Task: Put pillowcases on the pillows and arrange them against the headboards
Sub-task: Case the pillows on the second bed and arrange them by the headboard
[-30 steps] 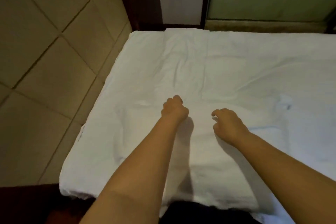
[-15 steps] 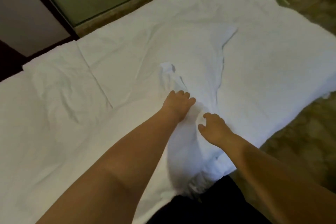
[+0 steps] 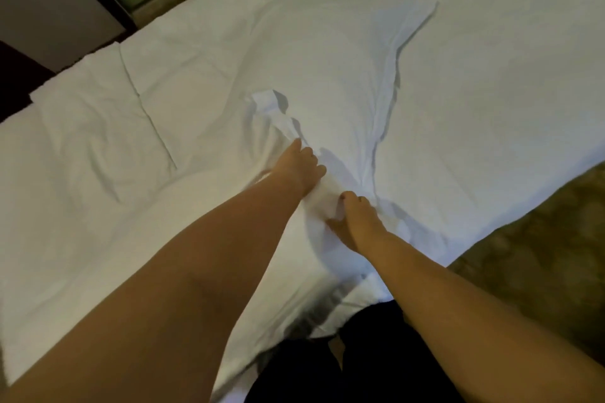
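Pillowcase (image 3: 343, 82) lay flat on the white bed (image 3: 491, 108), its near end gathered at the two hands and its far corner reaching toward the upper right. At its left edge the left hand (image 3: 299, 170) curled its fingers into a bunched ridge of the cloth; just right of it, nearer the body, the right hand (image 3: 357, 222) pinched the same gathered end, the hands close but apart. White on white made the pillowcase's left border hard to trace, most fingertips were buried in folds, and the frame cut off the bed above the brown floor (image 3: 540, 255) at right.
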Motion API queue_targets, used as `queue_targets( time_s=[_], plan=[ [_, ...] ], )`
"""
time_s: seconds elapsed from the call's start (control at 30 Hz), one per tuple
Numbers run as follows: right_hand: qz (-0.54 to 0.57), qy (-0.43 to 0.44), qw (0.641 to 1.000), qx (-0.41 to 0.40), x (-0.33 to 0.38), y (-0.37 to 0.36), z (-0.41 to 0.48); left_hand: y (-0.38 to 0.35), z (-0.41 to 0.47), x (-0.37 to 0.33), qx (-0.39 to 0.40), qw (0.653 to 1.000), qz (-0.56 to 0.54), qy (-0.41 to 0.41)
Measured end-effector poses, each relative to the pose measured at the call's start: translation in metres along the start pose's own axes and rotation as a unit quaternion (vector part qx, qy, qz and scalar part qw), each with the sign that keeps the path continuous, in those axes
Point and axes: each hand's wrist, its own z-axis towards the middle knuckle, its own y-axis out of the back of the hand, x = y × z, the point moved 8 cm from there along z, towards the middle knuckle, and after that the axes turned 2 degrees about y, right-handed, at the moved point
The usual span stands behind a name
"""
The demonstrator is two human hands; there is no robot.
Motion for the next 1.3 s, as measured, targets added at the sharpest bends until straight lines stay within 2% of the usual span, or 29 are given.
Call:
queue_targets(
  time_s=[0.17, 0.27, 0.33, 0.4, 0.5, 0.7, 0.8, 0.97, 1.13, 1.2, 1.3],
  plan=[
    [0.017, 0.012, 0.998, 0.063, -0.026, 0.007, 0.033, 0.006, 0.037, -0.003, 0.06, 0.998, 0.003, 0.021],
    [0.024, -0.014, 0.994, 0.103, -0.043, 0.01, 0.05, -0.004, 0.049, -0.023, 0.136, 0.99, -0.024, 0.039],
    [0.066, -0.027, 0.986, 0.152, -0.047, 0.004, 0.051, -0.014, 0.045, -0.034, 0.154, 0.987, -0.022, 0.027],
    [0.11, -0.013, 0.977, 0.183, -0.041, -0.004, 0.045, -0.021, 0.032, -0.04, 0.131, 0.991, -0.014, 0.001],
    [0.081, 0.044, 0.98, 0.175, -0.021, -0.012, 0.03, -0.025, 0.007, -0.038, 0.093, 0.995, -0.018, -0.004],
    [0.037, 0.086, 0.986, 0.141, 0.041, -0.034, -0.015, -0.025, -0.074, -0.017, 0.023, 0.989, -0.112, 0.093],
    [0.024, 0.16, 0.981, 0.11, 0.099, -0.045, -0.052, -0.03, -0.143, 0.012, -0.027, 0.975, -0.155, 0.158],
    [-0.022, 0.27, 0.962, 0.026, 0.223, -0.065, -0.149, -0.053, -0.301, 0.077, -0.105, 0.928, -0.194, 0.3],
    [-0.025, 0.383, 0.922, -0.039, 0.342, -0.091, -0.277, -0.071, -0.484, 0.124, -0.205, 0.848, -0.216, 0.439],
    [-0.047, 0.446, 0.893, -0.051, 0.385, -0.101, -0.33, -0.075, -0.556, 0.136, -0.248, 0.805, -0.22, 0.492],
    [-0.146, 0.571, 0.802, -0.098, 0.45, -0.11, -0.414, -0.081, -0.658, 0.141, -0.3, 0.737, -0.207, 0.569]
  ],
)
